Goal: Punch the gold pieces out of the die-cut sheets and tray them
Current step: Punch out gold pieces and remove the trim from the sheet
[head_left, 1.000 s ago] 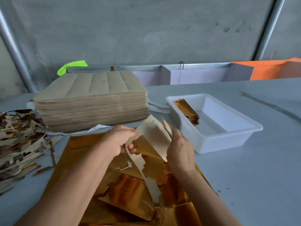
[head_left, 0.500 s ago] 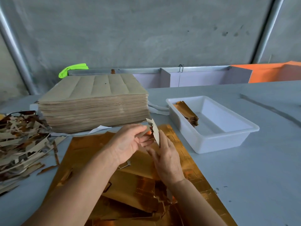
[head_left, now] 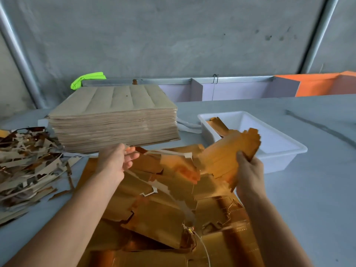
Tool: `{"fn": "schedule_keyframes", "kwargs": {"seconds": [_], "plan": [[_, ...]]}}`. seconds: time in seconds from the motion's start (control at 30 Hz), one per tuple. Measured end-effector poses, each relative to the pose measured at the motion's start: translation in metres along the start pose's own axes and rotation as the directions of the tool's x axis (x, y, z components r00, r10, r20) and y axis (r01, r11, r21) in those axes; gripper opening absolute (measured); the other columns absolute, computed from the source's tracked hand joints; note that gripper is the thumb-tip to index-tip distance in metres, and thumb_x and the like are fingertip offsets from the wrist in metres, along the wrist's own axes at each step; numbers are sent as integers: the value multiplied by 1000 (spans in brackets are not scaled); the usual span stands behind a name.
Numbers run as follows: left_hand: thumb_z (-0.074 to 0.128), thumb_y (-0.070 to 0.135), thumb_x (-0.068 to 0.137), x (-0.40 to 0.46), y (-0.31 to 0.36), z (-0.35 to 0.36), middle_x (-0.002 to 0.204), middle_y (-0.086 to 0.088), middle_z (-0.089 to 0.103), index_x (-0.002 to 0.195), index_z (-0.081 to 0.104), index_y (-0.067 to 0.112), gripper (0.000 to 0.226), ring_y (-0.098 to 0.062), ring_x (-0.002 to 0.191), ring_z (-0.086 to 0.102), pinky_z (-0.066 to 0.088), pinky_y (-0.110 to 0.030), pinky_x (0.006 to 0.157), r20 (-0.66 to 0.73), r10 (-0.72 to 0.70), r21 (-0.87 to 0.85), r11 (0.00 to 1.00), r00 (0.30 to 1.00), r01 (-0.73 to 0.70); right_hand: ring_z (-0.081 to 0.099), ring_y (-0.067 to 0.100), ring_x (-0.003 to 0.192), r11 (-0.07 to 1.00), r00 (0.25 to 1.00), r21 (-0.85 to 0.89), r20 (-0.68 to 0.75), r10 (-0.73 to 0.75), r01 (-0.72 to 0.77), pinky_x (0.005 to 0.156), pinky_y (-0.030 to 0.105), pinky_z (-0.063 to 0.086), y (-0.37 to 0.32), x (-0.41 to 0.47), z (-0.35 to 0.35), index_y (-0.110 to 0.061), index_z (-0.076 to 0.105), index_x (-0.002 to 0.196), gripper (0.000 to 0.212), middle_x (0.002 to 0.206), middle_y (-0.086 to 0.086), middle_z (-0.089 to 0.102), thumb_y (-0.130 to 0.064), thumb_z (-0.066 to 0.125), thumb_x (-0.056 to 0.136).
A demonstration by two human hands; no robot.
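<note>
Over the table (head_left: 317,189), right hand (head_left: 249,170) grips gold pieces (head_left: 229,155).

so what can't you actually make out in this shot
- Head view: the gold pieces in the white tray are partly hidden by the tray wall and by the gold piece that the right hand grips; no count is possible.
- Left hand: motion blur hides whether its fingers pinch the thin strip.
- Scrap pile: cut off by the left edge.
- Gold sheet: cut off by the bottom edge.
</note>
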State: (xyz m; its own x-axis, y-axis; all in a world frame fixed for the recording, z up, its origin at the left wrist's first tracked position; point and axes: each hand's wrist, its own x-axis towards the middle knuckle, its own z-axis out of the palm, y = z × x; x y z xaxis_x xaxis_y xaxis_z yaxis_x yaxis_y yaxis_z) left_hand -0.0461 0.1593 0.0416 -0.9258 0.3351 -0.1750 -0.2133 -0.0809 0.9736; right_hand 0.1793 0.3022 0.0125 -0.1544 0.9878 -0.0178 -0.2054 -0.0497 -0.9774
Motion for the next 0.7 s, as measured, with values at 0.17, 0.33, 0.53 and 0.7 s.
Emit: {"fn": "schedule_keyframes", "kwargs": {"seconds": [0.17,0.33,0.53,0.7], "plan": [[48,12,97,26,-8,-14,76,-2,64,97,59,12,11,-9,45,47,30,-14,32,-128,163,223,966,978,-131,66,35,79,999,989,-17,-146,-33,31,52,30,53,-18,7,-27,-15,57,94,15,88,20,62,-24,47,100],[45,19,99,32,-17,-20,91,-8,67,90,60,11,19,-12,53,52,32,-24,46,-7,305,532,808,952,-255,57,46,106,999,989,-37,-143,-44,39,84,54,52,-27,-5,-36,-6,58,108,21,115,27,57,-21,47,100],[53,23,96,-1,-29,-8,130,-19,54,127,53,5,36,-33,119,49,39,-42,98,409,355,862,152,840,-484,64,22,87,1000,996,-31,-84,-3,0,44,18,49,-16,-27,-36,-18,49,108,11,92,-3,63,-26,46,101],[60,51,82,-77,-25,-3,150,2,31,131,53,31,54,-15,134,23,30,-49,110,879,288,358,126,379,-925,59,11,72,996,997,-43,-28,71,-72,43,21,48,-5,-43,-31,-18,49,108,12,86,-7,59,-26,44,101]]}}
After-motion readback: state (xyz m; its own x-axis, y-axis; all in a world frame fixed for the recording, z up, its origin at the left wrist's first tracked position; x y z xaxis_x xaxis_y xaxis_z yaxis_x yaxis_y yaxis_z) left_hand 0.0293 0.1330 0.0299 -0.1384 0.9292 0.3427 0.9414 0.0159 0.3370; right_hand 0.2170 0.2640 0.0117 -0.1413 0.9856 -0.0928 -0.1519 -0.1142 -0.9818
